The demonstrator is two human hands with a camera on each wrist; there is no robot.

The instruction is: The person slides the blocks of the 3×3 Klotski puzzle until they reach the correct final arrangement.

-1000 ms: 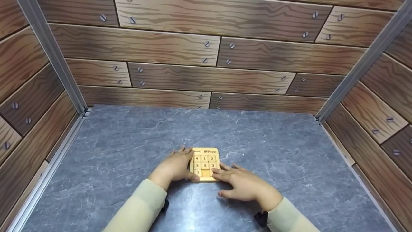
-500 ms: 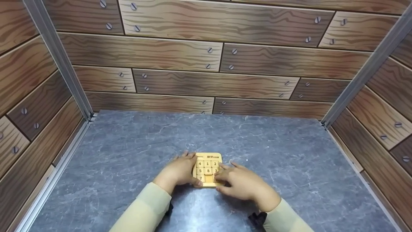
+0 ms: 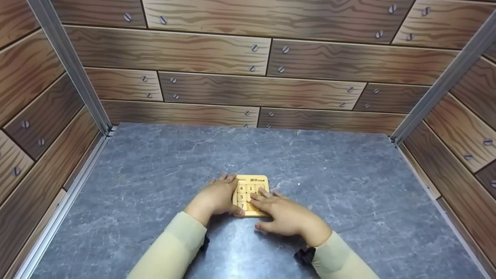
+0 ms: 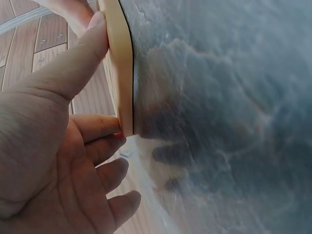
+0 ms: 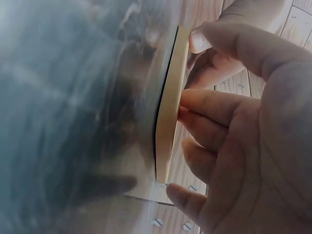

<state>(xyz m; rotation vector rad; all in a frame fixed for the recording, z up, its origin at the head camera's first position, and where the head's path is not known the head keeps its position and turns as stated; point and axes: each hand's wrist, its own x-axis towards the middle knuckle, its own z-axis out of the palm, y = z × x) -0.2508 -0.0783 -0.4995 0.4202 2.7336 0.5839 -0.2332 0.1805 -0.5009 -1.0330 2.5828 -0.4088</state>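
Observation:
A yellow number slide puzzle (image 3: 252, 179) lies on the grey marbled table (image 3: 170, 155). Tiles 4, 1, 5 and 7 can be read; the right hand covers much of the rest. My left hand (image 3: 217, 197) grips the puzzle's left side, thumb at the near left corner and index finger along the upper left edge. In the left wrist view, the left thumb (image 4: 73, 63) presses the puzzle's rim (image 4: 124, 63). My right hand (image 3: 286, 215) lays its straight fingers on the middle and right tiles. Its thumb (image 5: 200, 41) stays beside the near edge.
Wood-print panels (image 3: 217, 89) wall the table at the back and both sides. Metal corner posts (image 3: 71, 69) rise at the back left and back right. Black bands (image 3: 304, 255) sit at the wrists, below pale sleeves (image 3: 170, 244).
The right hand's fingers have moved from the puzzle's right column up and left over the middle tiles. The left hand keeps its grip. The head view has shifted slightly.

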